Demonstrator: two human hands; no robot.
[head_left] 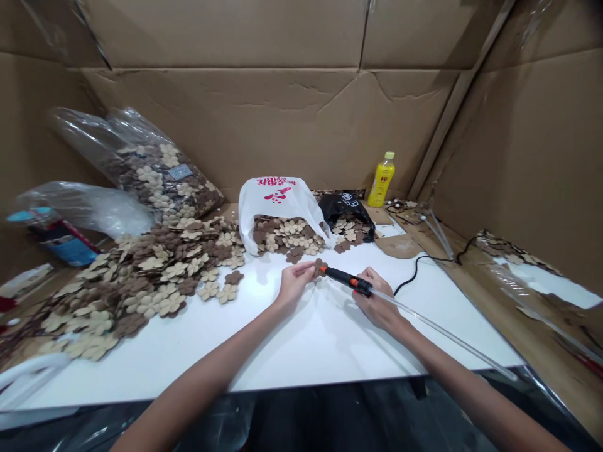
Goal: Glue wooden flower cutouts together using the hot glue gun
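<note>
My left hand (294, 282) pinches a small brown flower-shaped cut-out (320, 269) between its fingertips, above the white table (320, 342). My right hand (374, 298) grips a black and orange hot-glue pen (346, 279), its orange tip right beside the cut-out. A long clear glue stick (438, 333) runs from the pen's rear toward the lower right. To the left of my hands lies a wide heap of brown and beige flower cut-outs (155, 282), its nearest pieces a short way from my left hand.
Behind my hands, a white plastic bag (277, 201) and a black bag (346, 210) spill more cut-outs. A yellow bottle (381, 182) stands at the back. Clear bags of cut-outs (141, 169) lie at the left, a black cable (424, 263) crosses the right, and cardboard walls (226, 107) surround the table.
</note>
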